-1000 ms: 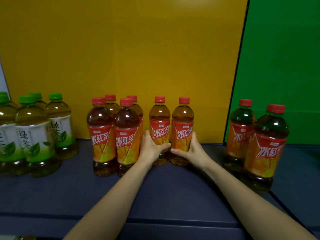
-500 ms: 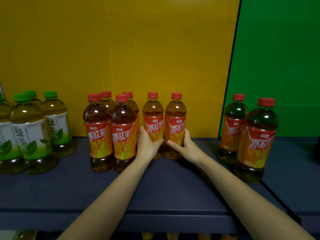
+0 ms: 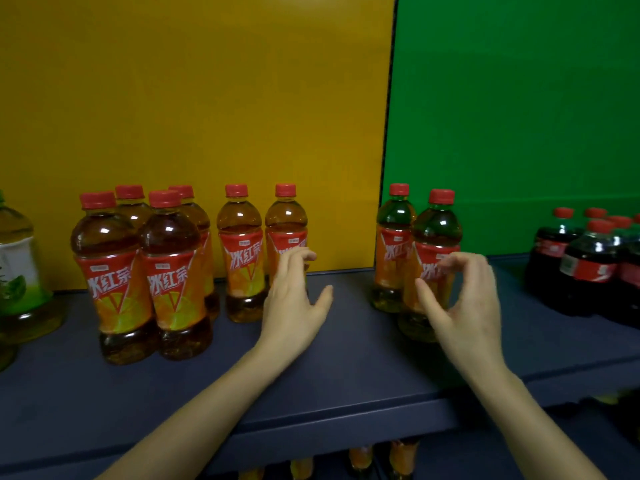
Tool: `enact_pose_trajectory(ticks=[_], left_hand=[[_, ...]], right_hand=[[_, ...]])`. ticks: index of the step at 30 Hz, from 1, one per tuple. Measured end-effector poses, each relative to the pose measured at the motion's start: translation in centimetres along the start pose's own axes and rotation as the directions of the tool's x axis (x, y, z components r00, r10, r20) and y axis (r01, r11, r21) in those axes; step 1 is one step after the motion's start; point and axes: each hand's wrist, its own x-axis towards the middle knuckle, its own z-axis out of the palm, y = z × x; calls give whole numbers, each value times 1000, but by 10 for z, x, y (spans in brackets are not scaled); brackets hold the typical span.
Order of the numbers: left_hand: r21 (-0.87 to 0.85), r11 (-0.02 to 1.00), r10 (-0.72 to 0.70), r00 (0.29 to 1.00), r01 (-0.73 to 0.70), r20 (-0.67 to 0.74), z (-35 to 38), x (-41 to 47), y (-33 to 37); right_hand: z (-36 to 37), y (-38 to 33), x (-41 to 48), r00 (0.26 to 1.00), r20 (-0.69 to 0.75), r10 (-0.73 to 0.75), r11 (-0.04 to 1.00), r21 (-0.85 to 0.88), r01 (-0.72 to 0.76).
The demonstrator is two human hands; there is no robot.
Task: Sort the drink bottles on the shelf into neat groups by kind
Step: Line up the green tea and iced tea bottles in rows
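Note:
Several red-capped iced tea bottles with orange labels stand on the dark shelf. A tight cluster is at the left, with a pair just right of it. Two more iced tea bottles stand apart before the green panel. My left hand hovers open in front of the pair's right bottle, holding nothing. My right hand is open, fingers curled, just in front of the nearer right-hand bottle, without touching it.
A green tea bottle shows at the far left edge. Dark cola bottles are grouped at the far right. Yellow and green back panels meet at a seam. More bottles sit on the shelf below.
Both hands let go of the middle pair of iced tea bottles. My right hand moved right toward the two separate bottles. The view swung right, bringing the cola bottles in.

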Motion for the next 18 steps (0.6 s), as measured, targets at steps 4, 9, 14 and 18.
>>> enact_pose_trajectory(ticks=[4, 9, 14, 18], left_hand=[[-67, 997, -21, 993, 29, 114, 37, 17, 12], [-176, 969, -140, 972, 173, 188, 79, 38, 26], [-281, 911, -252, 947, 301, 200, 110, 54, 33], [-384, 839, -313, 919, 385, 239, 128, 65, 29]], right_hand=[[8, 24, -1, 959, 105, 265, 948, 156, -279], [23, 35, 8, 831, 369, 416, 805, 275, -525], [18, 37, 10, 848, 354, 395, 799, 322, -507], [2, 43, 13, 859, 288, 423, 783, 360, -507]])
